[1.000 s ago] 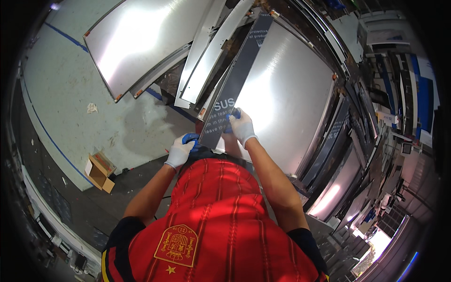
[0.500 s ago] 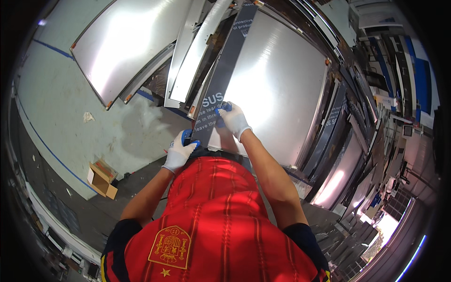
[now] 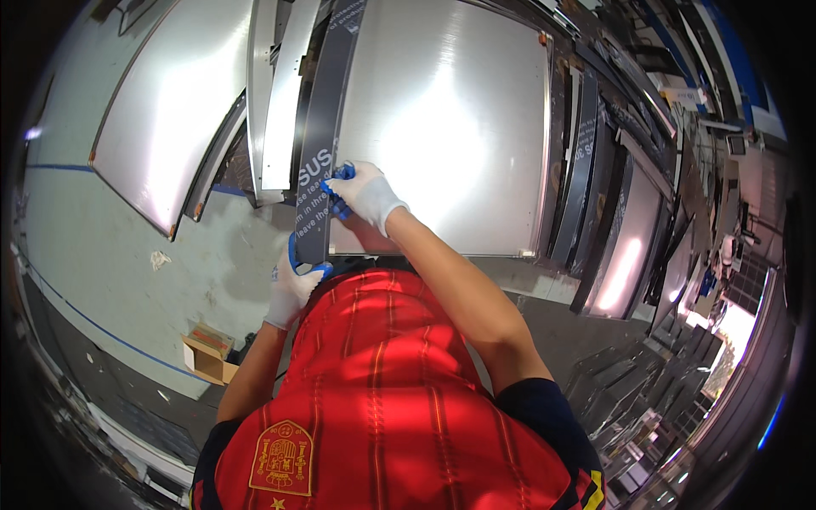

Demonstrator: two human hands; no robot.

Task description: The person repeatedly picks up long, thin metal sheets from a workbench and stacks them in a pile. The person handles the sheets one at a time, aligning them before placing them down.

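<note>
since a second ago the left gloved hand (image 3: 293, 285) has slid to the dark printed protective film strip (image 3: 323, 127)'s bottom end, pinching it; the right gloved hand (image 3: 365, 194), at one o'clock, grips its edge on the brushed steel panel (image 3: 459, 127).

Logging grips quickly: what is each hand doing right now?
Left hand: closed on the lower end of the dark film strip.
Right hand: fingers pinching the same strip's edge on the steel panel.

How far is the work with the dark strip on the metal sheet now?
Done: the dark film strip lies along the shiny metal sheet's left edge. In hand: right hand pinches it, left hand holds its lower end. Left: the bottom end is not flat yet.
</note>
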